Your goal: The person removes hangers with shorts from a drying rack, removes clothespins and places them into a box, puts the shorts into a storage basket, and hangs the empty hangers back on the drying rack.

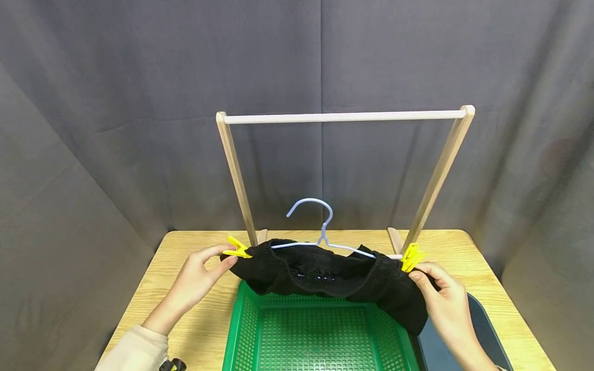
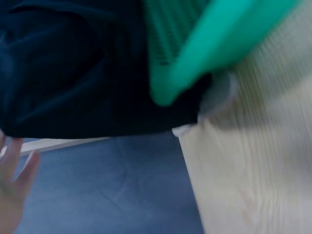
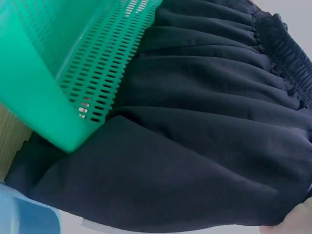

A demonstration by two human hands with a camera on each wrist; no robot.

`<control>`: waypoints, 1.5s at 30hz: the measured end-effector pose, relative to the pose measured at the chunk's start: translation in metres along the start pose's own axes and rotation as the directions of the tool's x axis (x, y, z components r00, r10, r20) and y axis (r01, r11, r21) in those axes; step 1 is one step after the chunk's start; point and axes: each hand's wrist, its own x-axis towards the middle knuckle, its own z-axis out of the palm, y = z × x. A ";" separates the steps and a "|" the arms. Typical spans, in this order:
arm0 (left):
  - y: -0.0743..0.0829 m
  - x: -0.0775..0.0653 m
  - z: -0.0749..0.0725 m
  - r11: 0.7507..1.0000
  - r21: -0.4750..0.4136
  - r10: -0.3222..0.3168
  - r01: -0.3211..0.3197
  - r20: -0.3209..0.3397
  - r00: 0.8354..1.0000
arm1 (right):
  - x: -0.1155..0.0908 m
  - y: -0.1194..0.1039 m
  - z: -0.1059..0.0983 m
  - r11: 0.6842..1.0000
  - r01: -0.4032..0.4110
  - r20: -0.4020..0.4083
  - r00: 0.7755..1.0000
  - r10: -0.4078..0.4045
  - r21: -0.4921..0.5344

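Note:
A black elastic-waist garment (image 1: 325, 288) hangs stretched sideways over a green basket, its gathered waist at the top. A lavender hanger (image 1: 324, 226) lies along the waist, hook upward. One yellow clothespin (image 1: 238, 251) sits at the waist's left end, another yellow clothespin (image 1: 410, 257) at its right end. My left hand (image 1: 197, 281) pinches the waist's left end, index finger right at the clothespin. Below the other clothespin, my right hand (image 1: 443, 299) pinches the garment between thumb and index finger. In the right wrist view the cloth falls in folds, and fingertips (image 3: 295, 219) show at its edge.
The green basket (image 1: 235, 319) stands at the table's front, partly covered by the garment. Behind is a wooden rack with a white bar (image 1: 343, 117). A blue bin (image 1: 487, 322) stands to the basket's right on the wooden table (image 1: 185, 247). Grey curtains (image 1: 116, 103) surround it.

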 end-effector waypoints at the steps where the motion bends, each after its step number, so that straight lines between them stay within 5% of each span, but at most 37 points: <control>1: 0.000 -0.001 0.001 0.994 0.086 0.065 -0.063 -0.023 0.998 | 0.000 -0.001 0.001 1.000 0.003 0.001 1.000 -0.003 -0.002; 5: -0.002 -0.002 0.005 0.914 0.324 0.284 -0.242 -0.088 0.955 | 0.000 -0.003 0.006 1.000 0.022 0.006 1.000 -0.023 0.007; 14: -0.004 -0.004 0.004 0.917 0.280 0.317 -0.284 -0.079 0.945 | 0.003 0.000 0.006 0.998 0.057 0.033 0.998 -0.056 -0.022; 21: -0.005 -0.007 0.002 0.934 0.267 0.274 -0.237 -0.110 0.955 | 0.009 0.000 0.001 0.986 0.103 0.134 0.987 -0.086 -0.129; 24: -0.006 -0.008 0.003 0.944 0.262 0.245 -0.201 -0.146 0.959 | 0.013 0.000 -0.002 0.976 0.121 0.252 0.965 -0.073 -0.181; 31: -0.011 -0.014 0.007 0.949 0.289 0.186 -0.125 -0.195 0.963 | 0.023 0.003 -0.010 0.965 0.156 0.498 0.867 -0.031 -0.210; 45: -0.019 -0.019 0.012 0.945 0.307 0.185 -0.111 -0.224 0.957 | 0.058 -0.001 -0.016 0.949 0.277 0.586 0.798 -0.140 -0.150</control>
